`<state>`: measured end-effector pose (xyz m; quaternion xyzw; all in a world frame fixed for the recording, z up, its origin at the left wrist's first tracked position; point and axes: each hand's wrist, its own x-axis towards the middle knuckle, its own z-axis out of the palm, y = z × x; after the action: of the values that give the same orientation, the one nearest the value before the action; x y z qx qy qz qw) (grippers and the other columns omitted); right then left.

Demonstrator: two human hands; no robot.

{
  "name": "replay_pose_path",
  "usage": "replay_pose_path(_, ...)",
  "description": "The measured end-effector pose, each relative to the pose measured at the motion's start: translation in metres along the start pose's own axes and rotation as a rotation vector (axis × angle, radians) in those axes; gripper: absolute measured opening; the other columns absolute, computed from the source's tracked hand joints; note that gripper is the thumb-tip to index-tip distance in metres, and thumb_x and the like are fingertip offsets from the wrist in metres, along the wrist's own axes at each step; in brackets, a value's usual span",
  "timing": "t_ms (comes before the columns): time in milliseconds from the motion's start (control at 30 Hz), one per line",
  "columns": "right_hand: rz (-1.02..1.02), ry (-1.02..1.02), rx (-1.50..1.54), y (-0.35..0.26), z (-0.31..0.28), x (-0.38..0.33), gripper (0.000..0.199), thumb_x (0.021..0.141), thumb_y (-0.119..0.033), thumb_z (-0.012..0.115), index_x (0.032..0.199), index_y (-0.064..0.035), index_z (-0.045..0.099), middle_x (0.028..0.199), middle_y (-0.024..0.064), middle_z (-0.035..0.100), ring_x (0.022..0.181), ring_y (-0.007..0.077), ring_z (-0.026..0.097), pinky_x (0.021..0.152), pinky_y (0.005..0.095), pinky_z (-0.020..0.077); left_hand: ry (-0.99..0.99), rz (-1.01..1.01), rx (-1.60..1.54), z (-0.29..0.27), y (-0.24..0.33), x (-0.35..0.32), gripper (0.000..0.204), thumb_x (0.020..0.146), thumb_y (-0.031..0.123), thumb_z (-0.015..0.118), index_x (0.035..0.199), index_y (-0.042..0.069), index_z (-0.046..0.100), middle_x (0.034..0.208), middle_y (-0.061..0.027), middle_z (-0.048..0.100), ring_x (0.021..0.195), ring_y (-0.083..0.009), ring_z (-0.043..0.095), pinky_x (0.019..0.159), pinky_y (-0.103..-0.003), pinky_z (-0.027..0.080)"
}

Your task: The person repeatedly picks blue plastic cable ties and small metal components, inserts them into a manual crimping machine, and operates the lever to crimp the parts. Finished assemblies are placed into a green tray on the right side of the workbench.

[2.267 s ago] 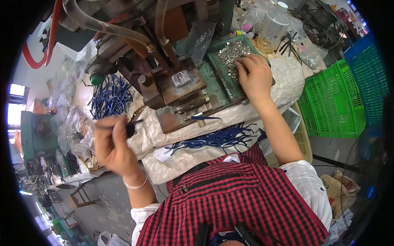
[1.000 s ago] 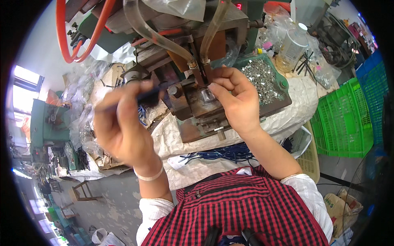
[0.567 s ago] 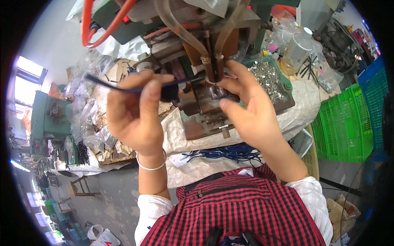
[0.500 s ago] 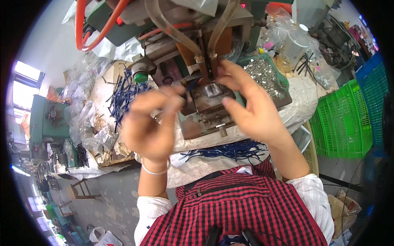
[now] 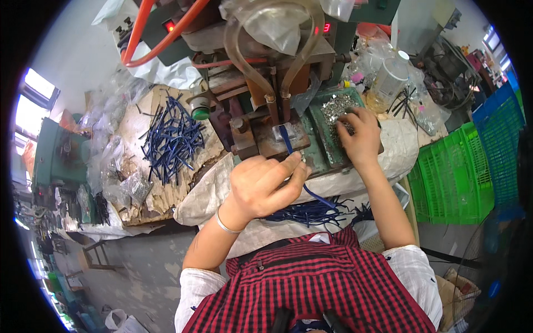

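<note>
My left hand pinches a narrow dark blue strip between thumb and fingers. The strip's far end lies over the small metal die of a bench press, under the press head; its near end trails out below my fingers. Over to the right, my right hand dips curled fingers into a heap of tiny silvery metal pieces in a green tray. Its fingertips are partly hidden, so what they grip, if anything, cannot be made out.
Loose blue strips are heaped left of the press, and another bundle lies before me. A green push button sits at the press's left. Clear hoses hang above. Green crates stand at right, near a plastic jar.
My left hand has moved right to the die and now holds a blue strip there. My right hand has left the die for the metal pieces in the tray.
</note>
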<state>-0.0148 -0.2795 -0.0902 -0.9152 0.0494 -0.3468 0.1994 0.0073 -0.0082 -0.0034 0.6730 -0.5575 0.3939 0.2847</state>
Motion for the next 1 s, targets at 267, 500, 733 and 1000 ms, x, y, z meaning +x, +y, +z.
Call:
replay_pose_path(267, 0.103, 0.047, 0.069, -0.011, 0.009, 0.011, 0.011, 0.093, -0.010, 0.066, 0.102, -0.0037, 0.066, 0.094, 0.0194, 0.070, 0.088, 0.0382, 0.068, 0.077, 0.0432, 0.0529, -0.073, -0.202, -0.046, -0.029, 0.023, -0.020, 0.028, 0.074, 0.001, 0.081, 0.101, 0.006, 0.074, 0.108, -0.0154, 0.077, 0.062, -0.0174, 0.065, 0.052, -0.028, 0.048)
replay_pose_path(500, 0.707, 0.477, 1.098, 0.034, 0.017, -0.034, 0.019, 0.102, -0.008, 0.066, 0.119, 0.0012, 0.068, 0.102, 0.0059, 0.072, 0.091, 0.0128, 0.066, 0.082, 0.0267, 0.0527, 0.178, -0.907, 0.306, -0.092, -0.026, -0.101, 0.013, 0.087, -0.005, 0.073, 0.097, 0.002, 0.074, 0.092, -0.0100, 0.073, 0.076, -0.0223, 0.068, 0.070, -0.030, 0.053)
replay_pose_path(733, 0.521, 0.244, 0.923, -0.028, 0.032, 0.005, 0.019, 0.102, -0.007, 0.065, 0.119, 0.0004, 0.070, 0.115, 0.0062, 0.072, 0.104, 0.0134, 0.066, 0.097, 0.0274, 0.0506, -0.172, -0.804, 0.749, -0.098, -0.112, -0.149, 0.006, 0.080, 0.008, 0.075, 0.086, 0.008, 0.075, 0.088, -0.0054, 0.068, 0.086, -0.0276, 0.061, 0.076, -0.041, 0.048)
replay_pose_path(1000, 0.377, 0.238, 0.462, -0.007, -0.002, -0.033, 0.013, 0.097, -0.002, 0.068, 0.109, 0.0010, 0.074, 0.109, 0.0066, 0.074, 0.101, 0.0138, 0.066, 0.094, 0.0287, 0.0507, -0.372, -0.853, 0.882, -0.066, -0.194, -0.211, 0.013, 0.079, 0.006, 0.064, 0.078, 0.007, 0.076, 0.092, -0.0104, 0.066, 0.092, -0.0312, 0.065, 0.078, -0.043, 0.053)
